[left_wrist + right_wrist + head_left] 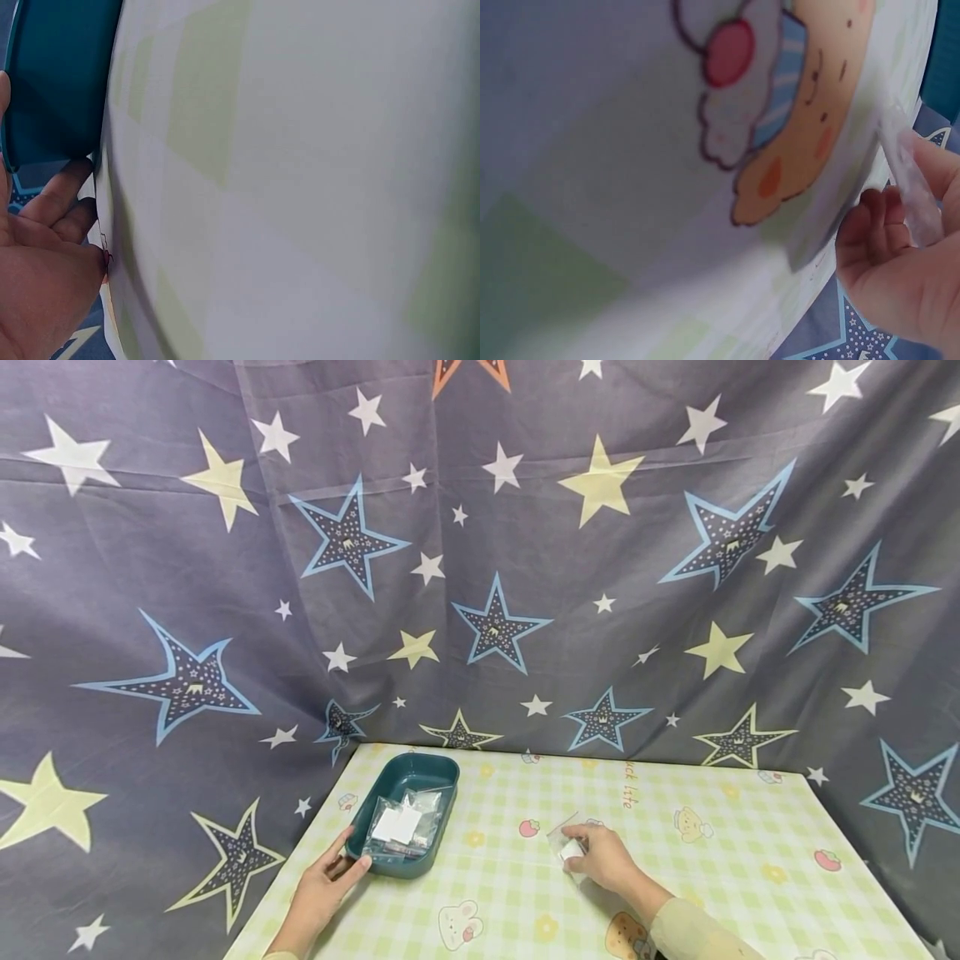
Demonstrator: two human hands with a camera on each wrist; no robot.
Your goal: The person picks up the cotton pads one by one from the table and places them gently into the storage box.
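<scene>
A teal tray (pixel 408 777) sits on the left of the table and holds several clear bags with white pieces (pixel 397 825). My left hand (pixel 351 853) grips the tray's near left corner, thumb by the rim. In the left wrist view its fingers (pixel 64 202) curl against the tray's side (pixel 60 82). My right hand (pixel 583 847) rests at mid table and pinches a small clear bag (pixel 561 837) with a white piece inside. In the right wrist view that bag (pixel 915 187) lies across the curled fingers (pixel 874 232).
The table wears a green checked cloth (pixel 675 877) printed with cartoon animals and strawberries. A dark star-patterned curtain (pixel 495 568) hangs close behind and around the table. Table edges run along the left and right.
</scene>
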